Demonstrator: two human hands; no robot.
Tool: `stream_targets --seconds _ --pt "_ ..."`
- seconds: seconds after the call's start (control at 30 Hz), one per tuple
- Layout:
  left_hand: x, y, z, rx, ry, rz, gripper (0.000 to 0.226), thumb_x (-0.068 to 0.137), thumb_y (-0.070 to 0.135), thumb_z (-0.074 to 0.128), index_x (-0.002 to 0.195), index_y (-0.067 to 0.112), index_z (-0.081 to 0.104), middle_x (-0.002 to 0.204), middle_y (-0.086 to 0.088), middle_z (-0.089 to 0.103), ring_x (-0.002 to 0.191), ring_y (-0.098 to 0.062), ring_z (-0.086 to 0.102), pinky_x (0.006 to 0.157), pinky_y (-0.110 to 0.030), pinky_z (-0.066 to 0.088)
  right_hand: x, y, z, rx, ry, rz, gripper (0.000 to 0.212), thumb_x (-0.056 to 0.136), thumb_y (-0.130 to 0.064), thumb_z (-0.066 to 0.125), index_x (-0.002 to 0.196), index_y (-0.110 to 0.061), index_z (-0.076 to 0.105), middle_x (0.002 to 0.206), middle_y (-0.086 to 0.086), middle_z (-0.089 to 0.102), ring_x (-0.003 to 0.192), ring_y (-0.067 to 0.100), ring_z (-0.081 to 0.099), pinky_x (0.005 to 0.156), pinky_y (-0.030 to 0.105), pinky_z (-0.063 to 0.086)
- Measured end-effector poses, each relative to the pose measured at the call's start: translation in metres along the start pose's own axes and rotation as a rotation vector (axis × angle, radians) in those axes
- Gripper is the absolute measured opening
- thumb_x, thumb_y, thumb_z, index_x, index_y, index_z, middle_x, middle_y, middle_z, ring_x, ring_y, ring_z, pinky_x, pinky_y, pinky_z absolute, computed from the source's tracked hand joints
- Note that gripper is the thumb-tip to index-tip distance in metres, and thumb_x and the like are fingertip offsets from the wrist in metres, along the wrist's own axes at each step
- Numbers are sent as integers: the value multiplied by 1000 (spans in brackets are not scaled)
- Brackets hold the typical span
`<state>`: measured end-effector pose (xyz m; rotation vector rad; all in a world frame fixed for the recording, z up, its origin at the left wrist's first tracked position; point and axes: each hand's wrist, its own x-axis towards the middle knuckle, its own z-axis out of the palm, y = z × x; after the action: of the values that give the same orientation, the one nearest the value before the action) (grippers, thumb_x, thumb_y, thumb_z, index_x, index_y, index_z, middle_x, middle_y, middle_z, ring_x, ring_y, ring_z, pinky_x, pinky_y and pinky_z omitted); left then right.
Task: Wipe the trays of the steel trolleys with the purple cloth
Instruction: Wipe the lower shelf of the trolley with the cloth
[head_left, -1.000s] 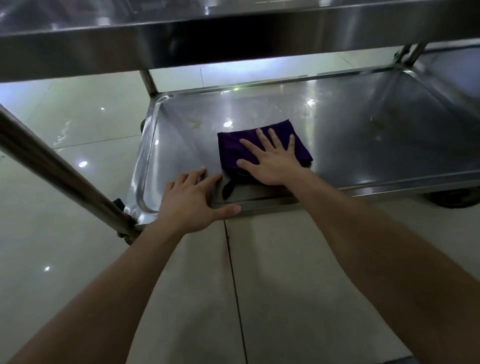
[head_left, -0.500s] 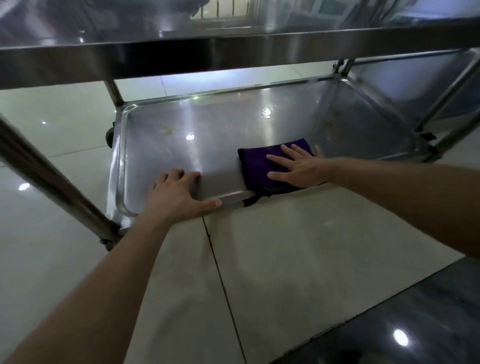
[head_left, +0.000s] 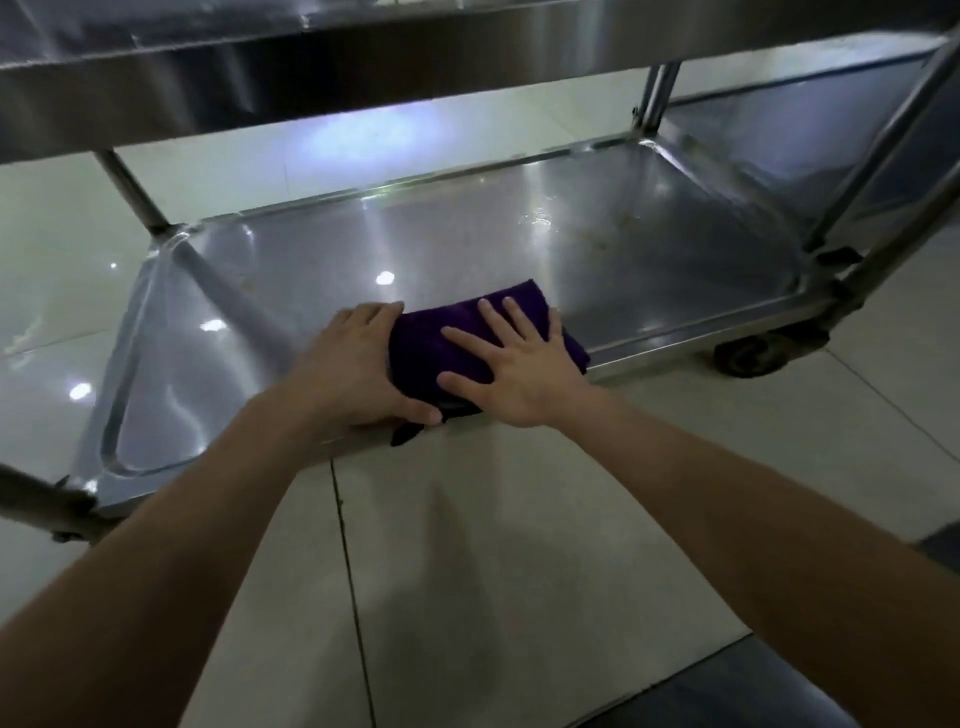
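Since half a second ago, the left hand (head_left: 358, 364) has slid along the near rim to meet the purple cloth (head_left: 431, 348), which it then stood well apart from; the cloth itself sits in much the same spot. It is folded into a thick pad on the lower tray (head_left: 571, 249) of a steel trolley, at the 6 o'clock edge of the tray, with a dark corner hanging over the rim toward the viewer. The right hand (head_left: 511, 364) lies flat on top of the cloth, fingers spread wide and straight, pressing down. The left hand rests over the rim at the cloth's 9 o'clock side, fingers close together and nearly straight, touching the cloth's edge, thumb laid along the outer lip of the rim. The tray is shallow, shiny and wet-looking, with round reflections of ceiling lights and faint brownish marks toward its 2 o'clock corner. At 12 o'clock the underside of the upper tray (head_left: 311, 78) fills the top of the view. A black wheel (head_left: 748, 353) shows at 3 o'clock beneath the tray's corner, and part of a second steel trolley (head_left: 779, 130) stands just beyond it. Pale glossy floor tiles (head_left: 467, 519) lie below both forearms, with a darker polished band (head_left: 753, 686) at 5 o'clock.
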<state>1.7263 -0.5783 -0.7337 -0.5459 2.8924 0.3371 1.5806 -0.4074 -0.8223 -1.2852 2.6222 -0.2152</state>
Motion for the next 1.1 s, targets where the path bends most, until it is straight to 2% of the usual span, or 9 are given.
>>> stream_targets --seconds 0.17,0.3,0.4,0.5,0.63,0.77,0.9,1.0,1.1 --pt "33 45 -2 4 -91 2 171 38 85 92 173 26 7 176 -3 19 162 -29 16 129 -49 26 -7 57 -19 10 -21 -11 86 90 -97 17 167 -59 8 181 -10 -10 166 18 -18 127 63 -22" --pt "56 70 5 -11 -116 30 166 37 86 92 172 35 9 176 0 20 160 -29 18 125 -52 31 -13 122 -31 14 -10 32 89 87 -100 15 166 -61 8 181 -13 -8 166 15 -16 128 60 -21" --pt "68 79 9 53 -152 39 158 39 89 90 171 36 21 171 -2 30 156 -33 26 125 -55 36 -16 184 -43 11 1 102 94 81 -104 13 165 -62 8 181 -16 -5 166 14 -14 129 61 -17" --pt "73 76 11 75 -143 38 149 35 92 88 164 37 38 163 1 39 151 -30 34 122 -52 40 -16 252 -58 11 13 239 99 76 -106 15 165 -62 9 181 -17 -4 167 13 -11 130 61 -14" --pt "73 72 14 73 -121 65 144 36 93 86 163 39 42 160 6 40 147 -28 37 122 -49 40 -7 311 -72 24 -2 386 98 75 -105 16 163 -64 3 182 -14 -8 166 16 -14 129 63 -17" --pt "72 69 18 40 -113 78 147 36 96 80 165 38 40 160 7 39 145 -27 35 123 -46 37 20 291 -69 21 9 414 92 74 -108 6 156 -72 -11 181 1 -18 164 35 -23 120 73 -25" --pt "71 68 17 3 -130 68 151 34 98 75 167 38 37 161 9 37 145 -25 31 121 -49 39 49 216 -63 -15 -2 287 109 63 -114 -2 161 -67 -9 180 9 -19 163 41 -24 117 77 -25" --pt "71 69 17 -1 -139 61 152 33 99 72 168 40 34 164 9 35 147 -25 29 121 -48 39 62 149 -48 -48 -14 107 103 73 -110 7 164 -63 -3 181 6 -16 164 40 -22 118 77 -23" --pt "71 71 17 15 -144 55 151 35 98 73 168 40 32 165 7 34 149 -26 28 121 -50 39 64 127 -42 -48 -27 9 92 86 -101 12 167 -60 0 181 1 -16 164 36 -23 120 76 -21"
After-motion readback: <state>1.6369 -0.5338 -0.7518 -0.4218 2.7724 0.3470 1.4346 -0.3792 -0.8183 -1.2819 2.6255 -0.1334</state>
